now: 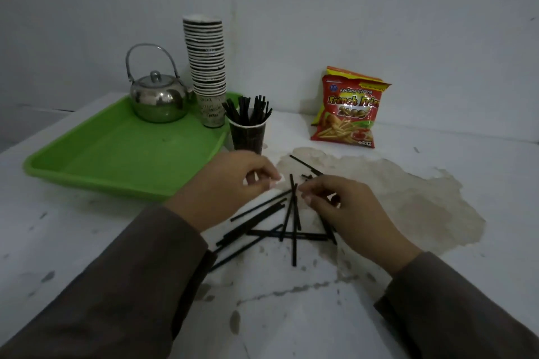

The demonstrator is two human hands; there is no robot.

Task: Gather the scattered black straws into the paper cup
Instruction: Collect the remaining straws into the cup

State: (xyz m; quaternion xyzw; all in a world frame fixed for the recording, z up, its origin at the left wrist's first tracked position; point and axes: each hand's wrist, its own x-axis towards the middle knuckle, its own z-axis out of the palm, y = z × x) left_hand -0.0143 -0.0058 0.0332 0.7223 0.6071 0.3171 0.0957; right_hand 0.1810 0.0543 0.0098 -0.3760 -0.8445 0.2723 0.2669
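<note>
The left hand [230,183] hovers over the 10 o'clock edge of the scattered black straws [271,227], fingers curled with thumb and fingertips nearly pinched; it seems to hold nothing, though I cannot tell for sure. The right hand [347,207] sits at the pile's 2 o'clock side, fingers bent loosely down among the straws, thumb and forefinger close to 1 upright-looking straw [292,192]; whether it grips that straw is unclear. Both hands flank the heap, probably to sweep the straws together or pick them 1 at a time.

The straws lie crossed on the white worktop [87,242], several overlapping, so lifting 1 may shift others. At 12 o'clock from the hands stands the paper cup [248,137], already holding a bunch of straws that fan outward; the task looks partly done. The cup is just beside the green tray [116,154] at 10 o'clock, which carries a metal teapot [159,96] and a tall stack of cups [207,67]. A snack bag [348,108] leans at 1 o'clock. The path from pile to cup is open.
</note>
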